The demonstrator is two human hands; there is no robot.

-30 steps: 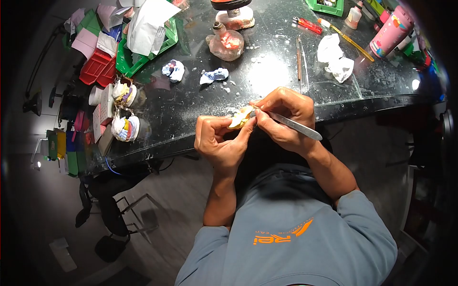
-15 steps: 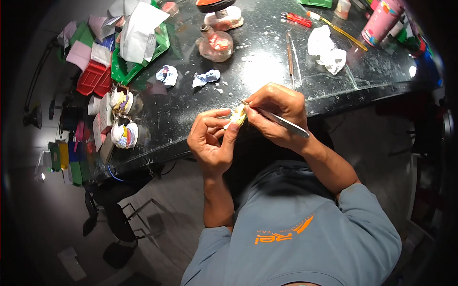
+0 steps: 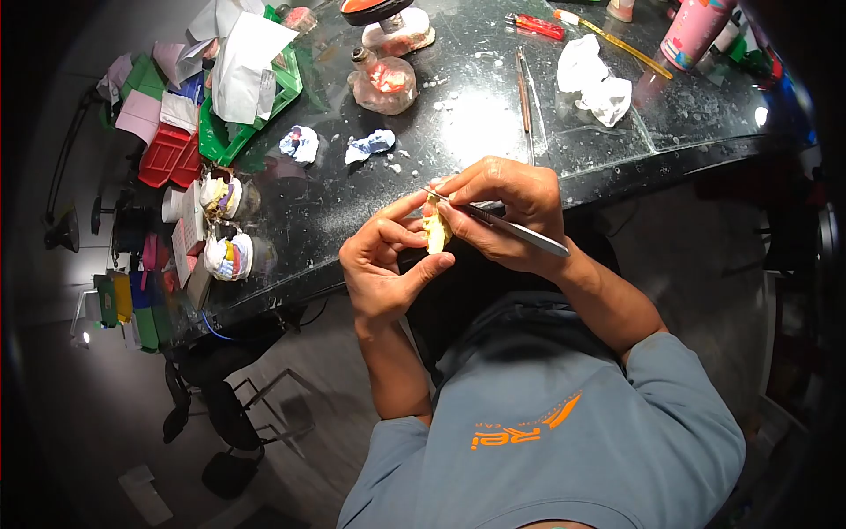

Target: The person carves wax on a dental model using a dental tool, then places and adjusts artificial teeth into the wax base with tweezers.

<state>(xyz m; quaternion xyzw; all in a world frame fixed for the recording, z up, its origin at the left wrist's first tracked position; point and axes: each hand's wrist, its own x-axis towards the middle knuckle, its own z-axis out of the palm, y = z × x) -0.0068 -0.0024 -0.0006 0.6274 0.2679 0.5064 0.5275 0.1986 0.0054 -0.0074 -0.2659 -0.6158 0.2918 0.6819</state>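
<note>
Between its thumb and fingers my left hand [image 3: 383,260] holds a small yellow piece [image 3: 436,231], which stands roughly upright near the table's front edge. My right hand [image 3: 507,207] is closed around a slim metal tool [image 3: 529,234], its handle pointing down to the right. The tool's thin tip is at the upper end of the yellow piece, and the right fingertips are close beside it. Whether the tip touches the piece is too small to tell. Two blue-and-white lumps [image 3: 300,144] [image 3: 370,145] lie on the black table [image 3: 335,203] beyond my hands.
Plaster models [image 3: 227,256] stand at the left edge, near red trays [image 3: 170,157] and a green tray [image 3: 214,139] with papers. A glass burner [image 3: 382,84] is at the back. Thin tools [image 3: 525,101], crumpled tissue [image 3: 592,79], a red lighter [image 3: 538,26], a brush [image 3: 617,42] and a pink bottle [image 3: 696,33] lie rightward.
The yellow piece has turned from slanting to nearly upright. Both hands have shifted left in the view, and the left thumb now sits at the piece's lower end. The view itself has moved too.
</note>
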